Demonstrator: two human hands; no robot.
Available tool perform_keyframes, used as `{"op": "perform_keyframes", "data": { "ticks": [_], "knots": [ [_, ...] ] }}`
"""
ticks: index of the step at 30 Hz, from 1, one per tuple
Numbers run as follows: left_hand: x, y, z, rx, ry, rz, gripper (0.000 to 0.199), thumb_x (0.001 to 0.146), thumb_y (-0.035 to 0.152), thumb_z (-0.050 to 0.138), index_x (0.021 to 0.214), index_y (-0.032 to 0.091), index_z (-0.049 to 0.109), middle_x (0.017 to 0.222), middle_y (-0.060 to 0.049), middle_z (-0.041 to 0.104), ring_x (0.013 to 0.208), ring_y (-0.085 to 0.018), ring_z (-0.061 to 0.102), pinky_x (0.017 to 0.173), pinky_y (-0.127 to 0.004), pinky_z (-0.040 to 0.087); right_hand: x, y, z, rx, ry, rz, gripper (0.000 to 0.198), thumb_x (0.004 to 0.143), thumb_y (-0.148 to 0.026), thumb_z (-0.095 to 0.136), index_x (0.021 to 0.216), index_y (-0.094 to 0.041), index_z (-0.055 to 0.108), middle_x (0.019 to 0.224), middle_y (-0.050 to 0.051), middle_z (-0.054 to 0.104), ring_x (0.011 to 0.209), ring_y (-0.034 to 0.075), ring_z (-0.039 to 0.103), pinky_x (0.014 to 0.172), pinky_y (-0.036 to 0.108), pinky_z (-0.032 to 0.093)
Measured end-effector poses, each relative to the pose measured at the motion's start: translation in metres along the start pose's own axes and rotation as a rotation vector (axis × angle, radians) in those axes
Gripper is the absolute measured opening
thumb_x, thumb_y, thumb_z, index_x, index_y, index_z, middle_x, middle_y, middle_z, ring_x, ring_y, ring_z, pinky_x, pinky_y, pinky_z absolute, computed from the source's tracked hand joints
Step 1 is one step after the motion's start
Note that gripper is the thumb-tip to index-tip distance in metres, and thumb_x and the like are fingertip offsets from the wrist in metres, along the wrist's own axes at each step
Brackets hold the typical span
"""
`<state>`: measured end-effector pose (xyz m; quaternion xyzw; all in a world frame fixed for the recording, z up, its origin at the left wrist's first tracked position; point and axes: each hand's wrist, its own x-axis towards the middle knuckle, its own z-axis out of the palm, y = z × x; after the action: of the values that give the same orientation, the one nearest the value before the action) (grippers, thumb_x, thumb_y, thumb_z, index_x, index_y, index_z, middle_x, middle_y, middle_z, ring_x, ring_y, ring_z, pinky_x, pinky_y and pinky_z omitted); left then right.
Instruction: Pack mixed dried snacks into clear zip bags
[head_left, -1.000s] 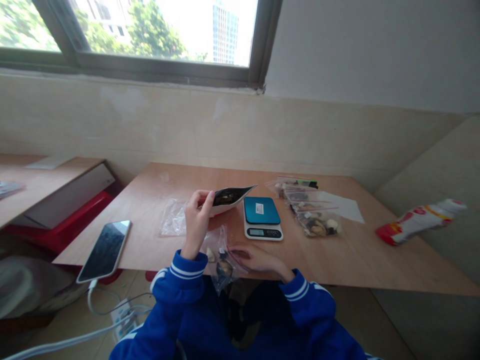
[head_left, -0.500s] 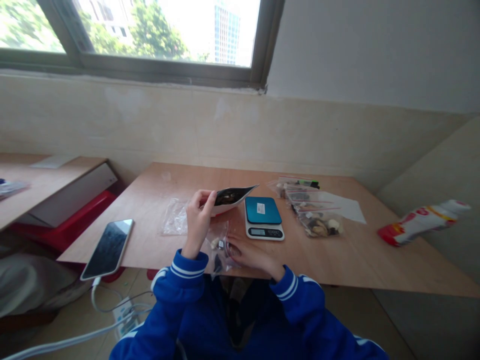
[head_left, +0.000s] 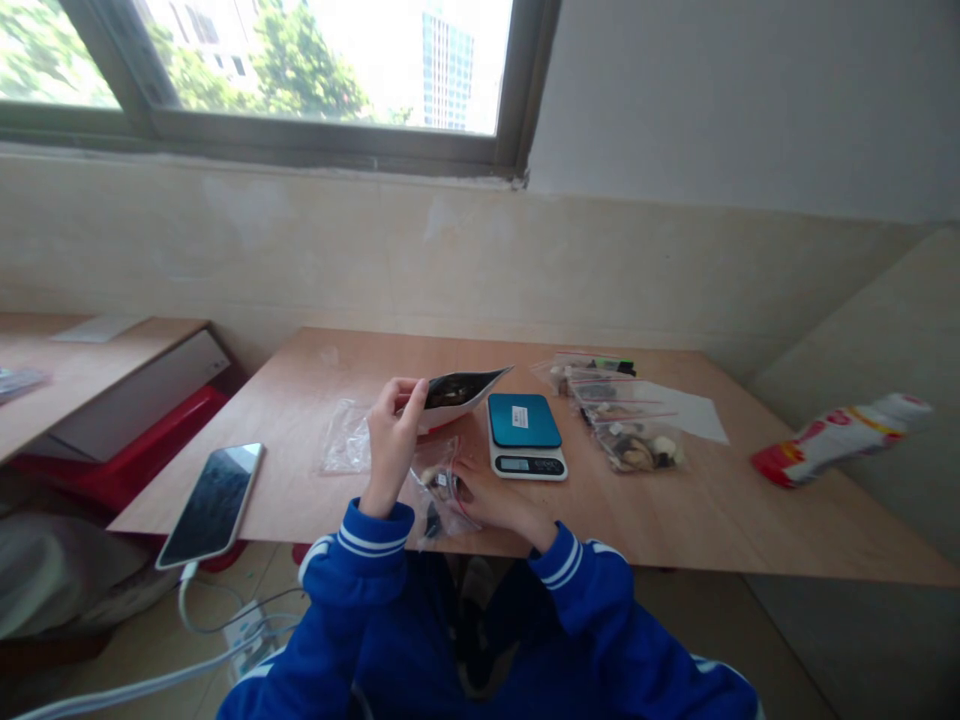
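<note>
My left hand [head_left: 395,440] is closed on the edge of a stand-up pouch [head_left: 471,392]. Its mouth gapes, showing a dark inside with brownish pieces in it. Below, a clear zip bag [head_left: 442,522] lies at the table's front edge, holding pale and dark pieces and a small white label. My right hand [head_left: 491,492] is at this bag's right side with curled fingers, gripping it; the fingertips are partly hidden. Just right of the pouch sits a kitchen scale [head_left: 526,428] with a blue-green plate and nothing on it.
Several filled zip bags [head_left: 637,445] lie right of the scale, beside a white paper sheet [head_left: 701,415]. A red and white bottle [head_left: 832,440] lies farther right. To the left are a crumpled clear bag [head_left: 345,440] and a phone [head_left: 214,505] on a cable at the table's edge.
My right hand has shifted slightly left and up at the zip bag, whose top edge now stands a little higher. My left hand keeps holding the pouch; the whole view has shifted slightly.
</note>
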<state>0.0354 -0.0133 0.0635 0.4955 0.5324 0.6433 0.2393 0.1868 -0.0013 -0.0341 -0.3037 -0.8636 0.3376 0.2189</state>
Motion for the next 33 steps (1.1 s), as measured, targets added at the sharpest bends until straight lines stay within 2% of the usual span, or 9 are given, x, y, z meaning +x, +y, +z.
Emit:
{"op": "perform_keyframes", "data": {
  "ticks": [6, 14, 19, 27, 33],
  "knots": [
    [0.001, 0.006, -0.005, 0.067, 0.022, 0.021, 0.026, 0.082, 0.044, 0.058, 0.078, 0.019, 0.061, 0.070, -0.001, 0.064, 0.065, -0.014, 0.061, 0.050, -0.021, 0.047, 0.000, 0.003, 0.001, -0.026, 0.048, -0.030, 0.039, 0.078, -0.014, 0.065, 0.116, -0.021, 0.058, 0.125, 0.008, 0.060, 0.118, 0.027, 0.053, 0.102, 0.042, 0.039],
    [-0.001, 0.004, -0.008, 0.172, 0.039, 0.082, 0.024, 0.084, 0.043, 0.057, 0.077, 0.019, 0.061, 0.073, -0.002, 0.067, 0.068, -0.015, 0.063, 0.057, -0.023, 0.047, -0.004, 0.007, -0.002, -0.117, 0.024, 0.044, 0.025, 0.085, -0.019, 0.058, 0.110, -0.020, 0.063, 0.114, 0.009, 0.066, 0.105, 0.025, 0.061, 0.092, 0.035, 0.046],
    [-0.001, 0.004, -0.008, 0.174, 0.037, 0.070, 0.024, 0.084, 0.042, 0.057, 0.078, 0.019, 0.062, 0.073, -0.002, 0.067, 0.068, -0.015, 0.064, 0.057, -0.023, 0.046, -0.008, 0.004, -0.020, -0.169, 0.014, 0.084, 0.013, 0.085, -0.021, 0.061, 0.097, -0.018, 0.066, 0.099, 0.008, 0.070, 0.091, 0.023, 0.065, 0.081, 0.033, 0.049],
    [-0.001, 0.003, -0.007, 0.151, 0.041, 0.082, 0.024, 0.084, 0.042, 0.058, 0.077, 0.020, 0.061, 0.075, -0.002, 0.067, 0.069, -0.015, 0.064, 0.059, -0.023, 0.048, -0.015, -0.004, -0.058, -0.095, 0.148, 0.152, 0.013, 0.080, -0.021, 0.065, 0.093, -0.017, 0.067, 0.089, 0.006, 0.069, 0.075, 0.018, 0.063, 0.068, 0.029, 0.049],
    [-0.001, 0.000, -0.008, 0.165, 0.043, 0.070, 0.024, 0.084, 0.043, 0.058, 0.077, 0.020, 0.062, 0.074, -0.002, 0.068, 0.069, -0.015, 0.064, 0.062, -0.025, 0.047, -0.015, -0.001, -0.061, -0.037, 0.172, 0.143, 0.016, 0.079, -0.023, 0.064, 0.094, -0.017, 0.064, 0.088, 0.005, 0.067, 0.074, 0.017, 0.062, 0.067, 0.028, 0.048]
  ]
}}
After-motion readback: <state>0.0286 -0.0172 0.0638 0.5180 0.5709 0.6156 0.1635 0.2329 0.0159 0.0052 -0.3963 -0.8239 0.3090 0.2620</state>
